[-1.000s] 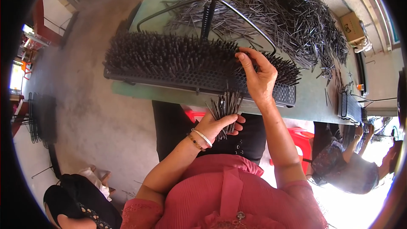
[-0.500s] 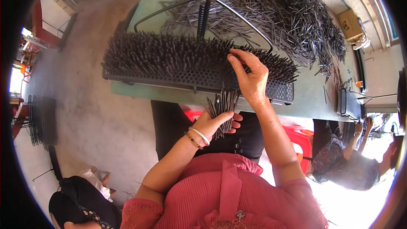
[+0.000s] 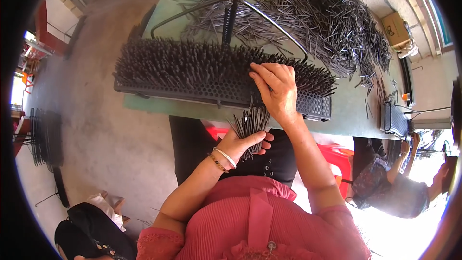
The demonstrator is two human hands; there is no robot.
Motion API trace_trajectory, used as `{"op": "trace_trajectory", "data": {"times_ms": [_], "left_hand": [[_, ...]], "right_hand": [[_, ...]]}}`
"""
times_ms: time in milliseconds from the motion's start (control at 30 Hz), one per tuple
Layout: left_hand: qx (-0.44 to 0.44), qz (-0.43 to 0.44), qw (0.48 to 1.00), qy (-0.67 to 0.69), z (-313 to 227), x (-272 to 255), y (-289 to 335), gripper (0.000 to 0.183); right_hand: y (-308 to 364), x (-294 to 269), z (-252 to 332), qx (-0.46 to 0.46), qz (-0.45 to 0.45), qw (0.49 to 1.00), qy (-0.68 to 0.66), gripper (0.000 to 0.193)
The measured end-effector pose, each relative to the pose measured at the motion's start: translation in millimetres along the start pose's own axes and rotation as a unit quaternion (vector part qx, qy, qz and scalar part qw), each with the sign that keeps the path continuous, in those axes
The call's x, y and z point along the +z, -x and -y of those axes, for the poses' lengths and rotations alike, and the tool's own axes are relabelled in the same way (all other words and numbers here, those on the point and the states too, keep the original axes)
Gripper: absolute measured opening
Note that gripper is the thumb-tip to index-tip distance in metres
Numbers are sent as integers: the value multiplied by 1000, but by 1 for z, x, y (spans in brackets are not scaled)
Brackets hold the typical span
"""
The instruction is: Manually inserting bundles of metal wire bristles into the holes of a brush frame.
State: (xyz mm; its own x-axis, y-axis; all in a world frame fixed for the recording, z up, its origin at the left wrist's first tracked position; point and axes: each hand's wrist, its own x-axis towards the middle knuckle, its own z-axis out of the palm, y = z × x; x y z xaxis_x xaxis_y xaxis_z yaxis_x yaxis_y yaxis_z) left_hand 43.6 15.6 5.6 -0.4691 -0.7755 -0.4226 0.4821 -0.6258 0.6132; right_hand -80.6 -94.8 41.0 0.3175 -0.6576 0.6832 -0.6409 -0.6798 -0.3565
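Note:
My left hand is closed around a bundle of thin black sticks, held upright just in front of the table edge. Above it, my right hand is pinched, its fingertips at the front of the standing sticks. What sits between those fingertips is too hidden to make out. Both hands are at a long dark perforated plate, with many black sticks standing in its holes. Along the front of the plate, rows of bare holes show. Part of the plate lies behind my right hand and wrist.
A black metal frame with a post rises behind the plate. Loose black sticks lie heaped on the green table. At the far right is a cardboard box. Another person works at a similar plate.
My right hand has shifted a little left and nearer to me along the plate, still pinched. My left hand keeps the bundle in nearly the same place.

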Motion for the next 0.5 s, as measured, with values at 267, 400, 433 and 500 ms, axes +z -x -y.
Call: {"op": "trace_trajectory", "data": {"times_ms": [267,400,433,500], "left_hand": [[7,-8,1000,11,3,-1,-1,23],[3,-8,1000,7,5,-2,-4,24],[2,-11,1000,6,5,-1,-3,24],[0,-13,1000,3,5,-1,-4,24]], "right_hand": [[8,3,1,36,-34,999,17,19],[7,2,6,14,-33,999,39,20],[7,1,6,14,-29,999,39,20],[7,-1,4,19,-32,999,38,19]]}}
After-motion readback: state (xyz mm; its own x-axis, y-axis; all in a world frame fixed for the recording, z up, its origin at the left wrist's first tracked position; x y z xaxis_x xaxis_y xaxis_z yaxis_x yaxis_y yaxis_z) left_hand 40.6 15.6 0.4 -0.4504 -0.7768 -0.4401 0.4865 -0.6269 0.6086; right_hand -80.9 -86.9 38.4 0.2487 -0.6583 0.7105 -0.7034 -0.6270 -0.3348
